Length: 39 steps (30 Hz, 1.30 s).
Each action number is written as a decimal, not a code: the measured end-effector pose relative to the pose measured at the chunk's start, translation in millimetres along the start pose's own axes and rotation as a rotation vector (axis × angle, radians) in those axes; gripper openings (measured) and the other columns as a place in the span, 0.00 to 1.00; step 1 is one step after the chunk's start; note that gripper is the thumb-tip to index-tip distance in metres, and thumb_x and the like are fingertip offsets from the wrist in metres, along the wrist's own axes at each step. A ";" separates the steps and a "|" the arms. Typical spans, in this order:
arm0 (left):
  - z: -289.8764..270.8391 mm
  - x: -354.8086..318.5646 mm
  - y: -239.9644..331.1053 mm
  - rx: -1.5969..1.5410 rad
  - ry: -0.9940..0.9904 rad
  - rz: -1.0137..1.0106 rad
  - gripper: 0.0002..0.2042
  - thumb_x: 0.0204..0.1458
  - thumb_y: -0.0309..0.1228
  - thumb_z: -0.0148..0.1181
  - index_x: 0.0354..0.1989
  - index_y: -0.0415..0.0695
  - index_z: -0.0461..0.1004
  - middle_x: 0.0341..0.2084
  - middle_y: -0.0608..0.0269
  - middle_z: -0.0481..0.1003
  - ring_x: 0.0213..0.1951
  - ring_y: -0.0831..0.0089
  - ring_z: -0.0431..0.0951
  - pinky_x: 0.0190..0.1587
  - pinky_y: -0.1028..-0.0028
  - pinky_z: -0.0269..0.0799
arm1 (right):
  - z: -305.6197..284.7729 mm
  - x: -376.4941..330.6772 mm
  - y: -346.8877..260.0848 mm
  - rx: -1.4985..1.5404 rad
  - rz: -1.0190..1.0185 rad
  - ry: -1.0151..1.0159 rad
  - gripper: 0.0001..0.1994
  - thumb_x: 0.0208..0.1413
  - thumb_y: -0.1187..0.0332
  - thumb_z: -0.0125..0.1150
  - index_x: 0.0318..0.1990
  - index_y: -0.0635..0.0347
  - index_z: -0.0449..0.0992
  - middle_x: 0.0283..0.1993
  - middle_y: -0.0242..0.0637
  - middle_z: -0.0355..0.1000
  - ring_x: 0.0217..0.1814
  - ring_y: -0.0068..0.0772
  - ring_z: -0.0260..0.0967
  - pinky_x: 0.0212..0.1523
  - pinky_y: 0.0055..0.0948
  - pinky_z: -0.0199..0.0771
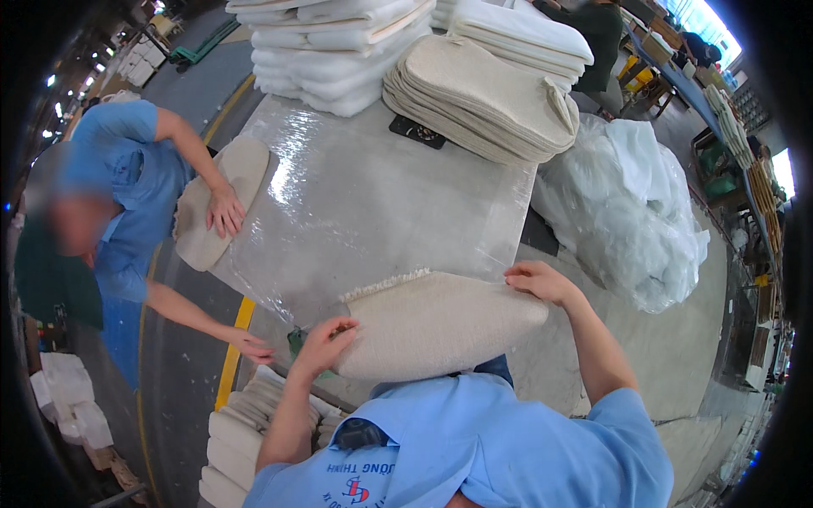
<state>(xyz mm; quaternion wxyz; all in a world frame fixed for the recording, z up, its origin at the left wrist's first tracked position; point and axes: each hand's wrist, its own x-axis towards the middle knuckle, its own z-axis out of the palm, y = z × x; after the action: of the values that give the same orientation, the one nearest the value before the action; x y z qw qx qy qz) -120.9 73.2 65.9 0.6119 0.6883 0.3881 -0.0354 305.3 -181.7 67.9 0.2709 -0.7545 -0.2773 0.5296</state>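
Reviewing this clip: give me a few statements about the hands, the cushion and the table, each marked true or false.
1. Both hands grip one beige cushion, left hand at one end, right hand at the other. True.
2. The table is bare wood. False: shiny clear plastic film covers it.
3. A co-worker's hand rests on another cushion at the table's left edge. True.
4. The stack of flat beige covers lies on the floor. False: it sits on the table's far end.
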 end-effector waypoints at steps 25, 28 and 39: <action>90.0 164.8 31.8 0.706 0.094 0.279 0.09 0.68 0.38 0.48 0.45 0.45 0.65 0.34 0.44 0.80 0.37 0.39 0.80 0.37 0.45 0.73 | 104.3 100.4 -48.5 -0.538 -0.314 0.200 0.10 0.66 0.61 0.54 0.47 0.53 0.77 0.43 0.44 0.80 0.48 0.56 0.76 0.46 0.51 0.74; 92.0 170.0 22.8 0.670 0.128 0.337 0.08 0.68 0.37 0.48 0.45 0.47 0.65 0.34 0.46 0.80 0.36 0.39 0.80 0.37 0.46 0.73 | 106.2 101.6 -41.1 -0.543 -0.478 0.299 0.09 0.64 0.63 0.56 0.45 0.55 0.77 0.42 0.44 0.79 0.48 0.55 0.76 0.46 0.51 0.75; 91.3 178.3 36.9 0.773 0.045 0.242 0.11 0.63 0.36 0.55 0.50 0.47 0.71 0.39 0.47 0.81 0.43 0.44 0.80 0.44 0.49 0.75 | 102.7 115.0 -42.6 -0.541 -0.398 0.211 0.13 0.64 0.61 0.59 0.51 0.54 0.77 0.50 0.42 0.77 0.55 0.52 0.74 0.52 0.48 0.74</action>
<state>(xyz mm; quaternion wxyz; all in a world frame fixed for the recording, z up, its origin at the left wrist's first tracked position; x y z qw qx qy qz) 63.5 83.2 -20.1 0.2991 0.9089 0.2758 -0.0914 235.1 -59.0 -6.9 0.1865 -0.7807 -0.5197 0.2927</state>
